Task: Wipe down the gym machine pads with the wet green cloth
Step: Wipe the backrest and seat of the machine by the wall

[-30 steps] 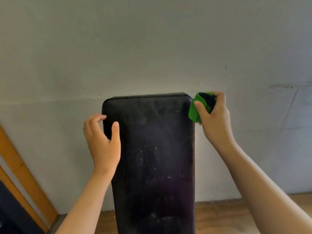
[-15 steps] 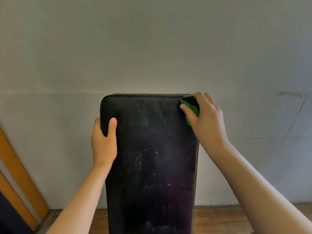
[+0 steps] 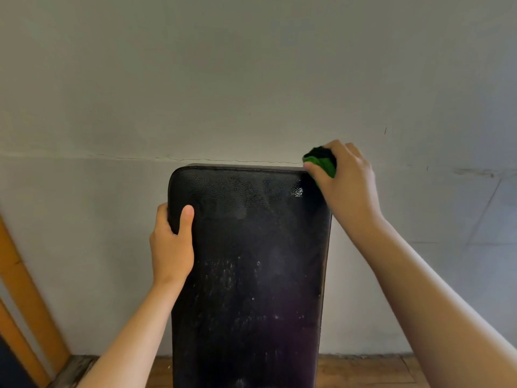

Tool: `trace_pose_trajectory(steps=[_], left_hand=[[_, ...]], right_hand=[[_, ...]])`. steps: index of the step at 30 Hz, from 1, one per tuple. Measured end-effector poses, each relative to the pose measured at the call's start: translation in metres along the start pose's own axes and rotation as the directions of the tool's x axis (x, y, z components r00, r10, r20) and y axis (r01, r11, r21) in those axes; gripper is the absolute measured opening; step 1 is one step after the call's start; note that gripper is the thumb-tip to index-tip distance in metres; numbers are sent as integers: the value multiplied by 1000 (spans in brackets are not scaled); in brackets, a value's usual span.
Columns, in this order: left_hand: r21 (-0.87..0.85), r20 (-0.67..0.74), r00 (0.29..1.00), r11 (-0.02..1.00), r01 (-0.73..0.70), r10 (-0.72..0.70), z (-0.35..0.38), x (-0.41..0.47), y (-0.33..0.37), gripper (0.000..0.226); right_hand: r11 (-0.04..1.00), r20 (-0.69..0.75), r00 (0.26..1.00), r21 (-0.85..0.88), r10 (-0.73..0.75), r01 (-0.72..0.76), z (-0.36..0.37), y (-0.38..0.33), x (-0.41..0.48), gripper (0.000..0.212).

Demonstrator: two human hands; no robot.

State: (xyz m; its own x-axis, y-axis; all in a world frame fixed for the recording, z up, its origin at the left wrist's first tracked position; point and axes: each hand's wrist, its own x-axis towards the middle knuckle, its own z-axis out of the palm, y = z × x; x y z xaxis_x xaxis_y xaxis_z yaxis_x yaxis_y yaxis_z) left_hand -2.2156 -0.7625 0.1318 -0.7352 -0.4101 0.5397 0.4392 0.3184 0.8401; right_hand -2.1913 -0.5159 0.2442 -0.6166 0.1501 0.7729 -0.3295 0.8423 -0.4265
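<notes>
A long black padded bench pad (image 3: 251, 261) stands up in front of me, dusty with pale specks lower down and a wet sheen near its top. My left hand (image 3: 172, 242) grips the pad's left edge, thumb on the front face and fingers behind. My right hand (image 3: 347, 180) holds the bunched wet green cloth (image 3: 321, 161) against the pad's top right corner. Most of the cloth is hidden inside my fist.
A plain grey wall (image 3: 251, 79) with a thin crack line stands right behind the pad. Orange wooden bars (image 3: 25, 289) lean at the lower left. A wooden floor (image 3: 363, 371) shows at the bottom.
My left hand closed on the pad's left edge and has stayed there. My right hand brought the cloth from beside the pad onto its top right corner and moved slightly up over the corner.
</notes>
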Motion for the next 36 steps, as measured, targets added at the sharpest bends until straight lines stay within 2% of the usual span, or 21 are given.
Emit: trace_pose_trajectory(steps=[3, 6, 11, 14, 17, 20, 26, 29, 33, 36], left_hand=[[6, -9, 1000, 1000, -5, 5, 1, 1, -2, 38], [3, -17, 1000, 1000, -10, 10, 2, 0, -3, 41], [24, -17, 1000, 1000, -7, 7, 1, -1, 0, 48], [49, -40, 999, 999, 3, -1, 1, -2, 2, 54], [93, -92, 995, 995, 45, -37, 2, -2, 2, 36], [129, -116, 992, 989, 74, -60, 4, -2, 3, 35], [170, -124, 990, 982, 87, -67, 3, 1, -4, 49], [192, -128, 989, 976, 99, -75, 4, 2, -6, 43], [218, -148, 986, 969, 114, -82, 5, 3, -7, 56], [236, -150, 983, 962, 136, -102, 5, 2, -5, 54]], right_hand=[[996, 14, 997, -28, -82, 82, 8, -3, -3, 30], [990, 37, 990, 53, -134, 132, 11, -8, -17, 30], [954, 212, 931, 100, -297, 282, 24, -10, -60, 33], [969, 261, 938, 151, -228, 194, 11, -7, -56, 36], [974, 249, 958, 210, -139, 87, -10, -8, -35, 35], [961, 279, 956, 275, -90, 11, -22, -11, -5, 31], [983, 301, 941, 147, -152, 111, 0, -24, 18, 24], [977, 267, 945, 149, -188, 152, 12, -31, 16, 27], [970, 219, 958, 194, -185, 143, 19, -32, 8, 31], [966, 204, 959, 209, -197, 154, 20, -29, -2, 30]])
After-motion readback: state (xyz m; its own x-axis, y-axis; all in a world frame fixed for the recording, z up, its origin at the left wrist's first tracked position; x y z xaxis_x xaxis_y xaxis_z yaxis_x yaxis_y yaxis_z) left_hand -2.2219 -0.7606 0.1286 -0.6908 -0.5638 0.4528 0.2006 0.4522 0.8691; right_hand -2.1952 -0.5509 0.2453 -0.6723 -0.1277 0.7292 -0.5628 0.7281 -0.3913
